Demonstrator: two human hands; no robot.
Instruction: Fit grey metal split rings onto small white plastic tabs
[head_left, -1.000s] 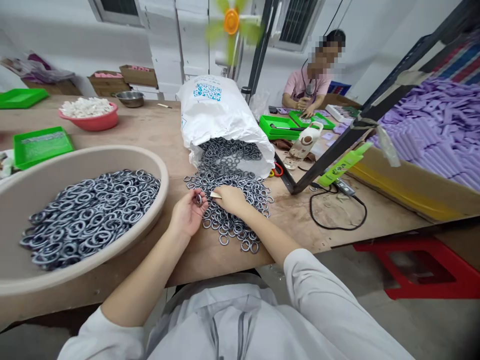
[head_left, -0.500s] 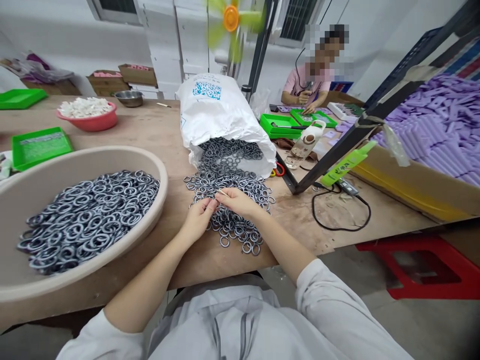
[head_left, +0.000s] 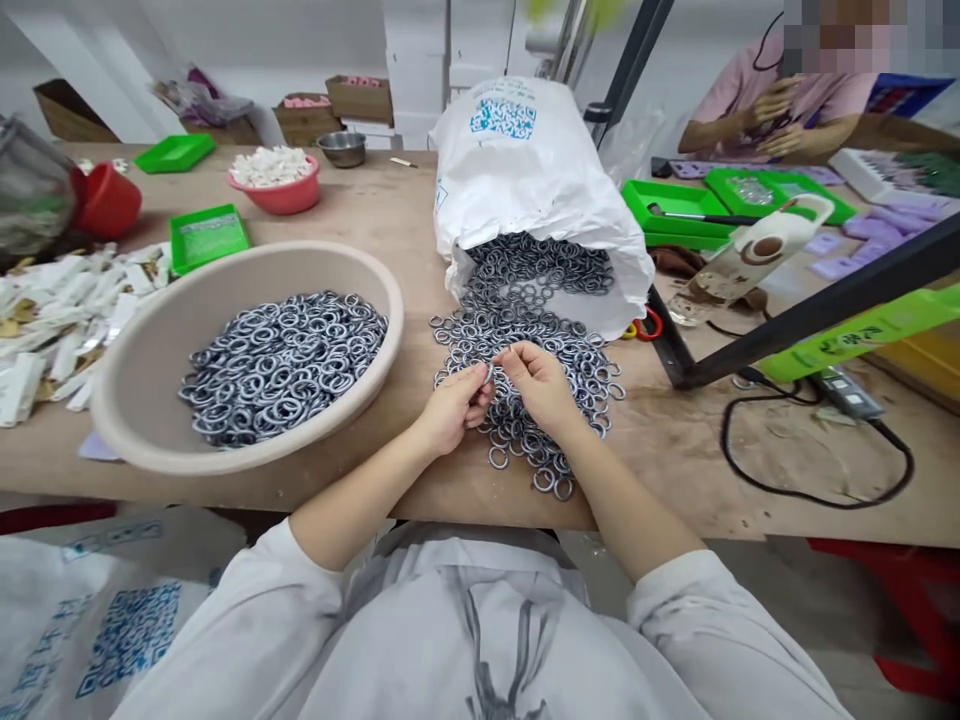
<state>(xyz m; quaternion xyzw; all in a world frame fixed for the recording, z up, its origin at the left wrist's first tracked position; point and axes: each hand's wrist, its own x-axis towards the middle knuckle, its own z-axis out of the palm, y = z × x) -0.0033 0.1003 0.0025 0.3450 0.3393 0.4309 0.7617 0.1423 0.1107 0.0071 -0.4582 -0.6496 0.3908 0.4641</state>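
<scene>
My left hand (head_left: pixel 456 408) is closed, pinching a grey ring (head_left: pixel 489 373) between thumb and fingers. Right beside it, my right hand (head_left: pixel 538 388) is also closed, its thumb and forefinger pinched at the ring; whatever lies in that pinch is too small to make out. Both hands hover over a heap of grey rings (head_left: pixel 525 460) spread on the table. The heap spills from the mouth of a white sack (head_left: pixel 517 190) lying on its side. To the left, a large beige basin (head_left: pixel 124 440) holds many more such rings (head_left: pixel 292 370).
White pieces (head_left: pixel 45 320) lie at the far left. A pink bowl (head_left: pixel 281 196) and green trays (head_left: pixel 176 155) stand behind the basin. On the right are a dark metal frame (head_left: pixel 795 330), a bottle (head_left: pixel 750 260), scissors (head_left: pixel 651 324) and a black cable (head_left: pixel 817 500). A co-worker (head_left: pixel 810 110) sits beyond.
The view has swung left, bringing the white pieces into sight. My hands stay together over the heap; the ring now shows in my left hand's pinch. The light stick seen at my right fingers is no longer visible.
</scene>
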